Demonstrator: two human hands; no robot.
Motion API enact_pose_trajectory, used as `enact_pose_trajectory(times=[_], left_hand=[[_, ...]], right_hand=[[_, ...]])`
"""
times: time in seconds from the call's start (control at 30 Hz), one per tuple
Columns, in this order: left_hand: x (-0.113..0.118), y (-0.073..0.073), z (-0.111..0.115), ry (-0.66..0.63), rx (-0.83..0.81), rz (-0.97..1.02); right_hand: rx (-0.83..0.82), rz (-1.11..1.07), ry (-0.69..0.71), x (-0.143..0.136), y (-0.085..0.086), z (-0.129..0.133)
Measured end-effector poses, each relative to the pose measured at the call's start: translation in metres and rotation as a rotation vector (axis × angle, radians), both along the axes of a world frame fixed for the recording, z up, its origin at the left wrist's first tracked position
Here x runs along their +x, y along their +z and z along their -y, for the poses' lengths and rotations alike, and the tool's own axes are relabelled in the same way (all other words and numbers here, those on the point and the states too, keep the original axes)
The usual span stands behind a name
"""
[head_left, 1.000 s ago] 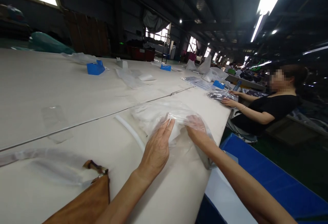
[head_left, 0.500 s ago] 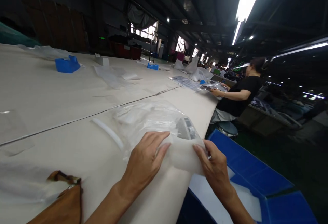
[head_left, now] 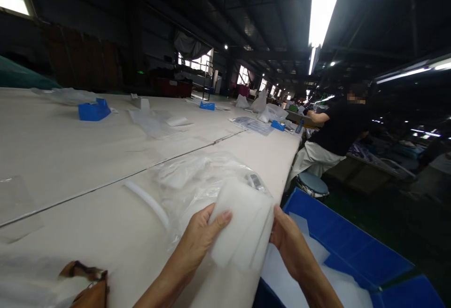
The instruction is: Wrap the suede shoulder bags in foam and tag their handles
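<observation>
Between my hands is a white foam sheet (head_left: 239, 218), translucent and folded or layered, its lower right part fanned into overlapping edges. My left hand (head_left: 199, 237) grips its left side, thumb on top and fingers beneath. At the right edge, my right hand (head_left: 289, 237) pinches it; part of those fingers is hidden behind the sheet. Just beyond lies a crumpled clear plastic bag (head_left: 197, 171) on the white table (head_left: 116, 223), with a small grey object (head_left: 256, 181) at its right end. A curved white strip (head_left: 148, 202) rests left of the bag.
A blue box (head_left: 347, 230) holding white sheets (head_left: 343, 280) stands against the table's right edge. A brown item (head_left: 90, 287) lies at lower left. Blue holders (head_left: 93, 110) and plastic sheets (head_left: 151, 122) are farther back. A co-worker (head_left: 336, 127) stands beside a round stool (head_left: 312, 184).
The foam sheet has tilted up and its layers now fan apart. My left thumb has moved onto its face. The co-worker has turned away from the table, and the view has tilted slightly up.
</observation>
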State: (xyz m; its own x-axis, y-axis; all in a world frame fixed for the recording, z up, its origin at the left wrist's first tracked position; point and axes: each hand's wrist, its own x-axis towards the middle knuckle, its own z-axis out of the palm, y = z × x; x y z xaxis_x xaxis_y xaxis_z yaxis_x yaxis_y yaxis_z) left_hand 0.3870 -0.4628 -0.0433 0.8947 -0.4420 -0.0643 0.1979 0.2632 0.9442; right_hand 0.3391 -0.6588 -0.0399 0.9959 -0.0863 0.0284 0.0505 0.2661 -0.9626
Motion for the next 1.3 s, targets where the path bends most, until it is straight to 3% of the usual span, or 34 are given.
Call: enact_pose_trajectory(times=[0.07,0.13,0.37,0.63,0.8,0.87,0.93,1.03,1.1,1.2,1.3], left_hand=[[0.000,-0.001,0.000,0.050,-0.030,-0.026],[0.000,-0.002,0.000,0.084,-0.059,-0.026],[0.019,-0.011,-0.018,0.384,-0.071,0.055],[0.024,-0.011,-0.024,0.282,-0.263,-0.119],[0.022,-0.010,-0.022,0.284,-0.280,-0.085],[0.023,-0.013,-0.022,0.346,-0.244,-0.035],[0.025,-0.016,-0.024,0.492,-0.154,0.052],[0.028,-0.018,-0.029,0.726,0.068,0.170],[0.027,-0.017,-0.031,0.806,0.208,0.260],[0.020,-0.010,-0.028,0.731,0.253,0.414],[0.008,0.000,-0.020,0.516,0.086,0.349]], right_hand=[[0.114,-0.020,0.107,-0.002,-0.006,-0.012],[0.150,-0.013,0.125,-0.001,-0.009,-0.025],[0.111,0.001,-0.138,0.014,-0.016,-0.032],[0.134,-0.056,-0.176,0.018,-0.030,-0.031],[0.108,-0.036,-0.241,0.019,-0.026,-0.034],[0.094,-0.010,-0.287,0.019,-0.022,-0.035],[0.097,0.027,-0.348,0.021,-0.018,-0.036],[0.125,0.085,-0.405,0.022,-0.014,-0.038],[0.132,0.116,-0.394,0.023,-0.014,-0.039],[0.093,0.118,-0.364,0.024,-0.015,-0.044],[0.050,0.100,-0.361,0.024,-0.015,-0.052]])
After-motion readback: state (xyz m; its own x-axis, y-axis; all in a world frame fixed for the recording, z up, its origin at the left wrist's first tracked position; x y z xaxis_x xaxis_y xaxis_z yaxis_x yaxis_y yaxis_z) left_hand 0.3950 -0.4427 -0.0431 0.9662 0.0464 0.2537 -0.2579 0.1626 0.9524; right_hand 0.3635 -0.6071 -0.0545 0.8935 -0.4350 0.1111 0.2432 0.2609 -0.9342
